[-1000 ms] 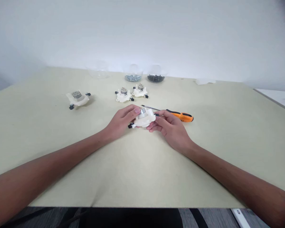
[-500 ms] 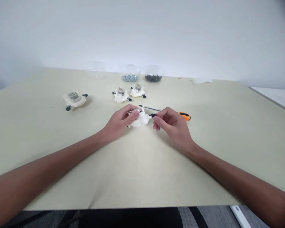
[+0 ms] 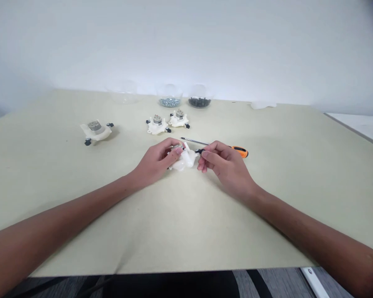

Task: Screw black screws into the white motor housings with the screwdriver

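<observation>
- Currently I log the left hand [image 3: 155,161] curled closed around a white plastic motor housing [image 3: 185,160], which sits between both hands.
- Right hand [image 3: 226,163] pinches the housing's small black foot [image 3: 199,151].
- Orange-and-black screwdriver [image 3: 240,152] with a thin steel shaft, just beyond the right hand, on the beige table [image 3: 267,215].
- Farther beyond the hands: three white motor units [image 3: 157,125], a glass bowl of silver screws [image 3: 169,102], a glass bowl of black screws [image 3: 199,102].
</observation>
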`<state>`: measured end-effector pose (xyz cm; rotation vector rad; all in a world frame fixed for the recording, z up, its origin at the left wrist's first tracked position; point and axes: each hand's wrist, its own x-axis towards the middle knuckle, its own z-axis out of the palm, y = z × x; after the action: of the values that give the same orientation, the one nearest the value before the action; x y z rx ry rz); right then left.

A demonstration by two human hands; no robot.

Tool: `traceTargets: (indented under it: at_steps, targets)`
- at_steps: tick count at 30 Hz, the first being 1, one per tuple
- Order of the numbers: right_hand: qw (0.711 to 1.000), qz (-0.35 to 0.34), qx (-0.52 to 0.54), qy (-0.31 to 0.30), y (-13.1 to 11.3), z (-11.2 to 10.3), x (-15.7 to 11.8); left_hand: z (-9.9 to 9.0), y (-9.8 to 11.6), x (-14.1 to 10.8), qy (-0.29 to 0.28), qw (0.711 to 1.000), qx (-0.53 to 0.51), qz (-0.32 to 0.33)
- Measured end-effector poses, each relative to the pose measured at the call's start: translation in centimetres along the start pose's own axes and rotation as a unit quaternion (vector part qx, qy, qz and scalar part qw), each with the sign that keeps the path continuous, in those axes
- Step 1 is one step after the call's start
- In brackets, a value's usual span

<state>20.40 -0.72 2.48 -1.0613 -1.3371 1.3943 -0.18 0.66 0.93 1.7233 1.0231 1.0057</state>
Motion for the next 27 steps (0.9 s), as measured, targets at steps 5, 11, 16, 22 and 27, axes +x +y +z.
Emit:
traceTargets:
  at_steps: [5,11,16,22,27]
  targets:
    - [0.966,0.137,0.208,-0.074,0.2,-0.3,0.7,-0.1,0.1,-0.1,-0.010,1.000,-0.021,-0.002]
    - [0.988,-0.073,-0.139,-0.003,0.5,-0.6,0.1,0.0,0.0,0.1,0.000,1.000,0.002,-0.006]
    - [0.914,-0.196,-0.355,0.024,0.4,-0.4,-0.7,0.2,0.2,0.1,0.006,0.999,0.040,-0.018]
    - [0.900,-0.151,-0.408,-0.003,0.1,-1.8,0.7,0.3,0.2,0.3,0.045,0.987,0.153,0.018]
    - [0.711,-0.126,-0.687,0.083,0.2,-7.1,2.4,0.3,0.4,0.2,0.024,0.975,0.218,0.025]
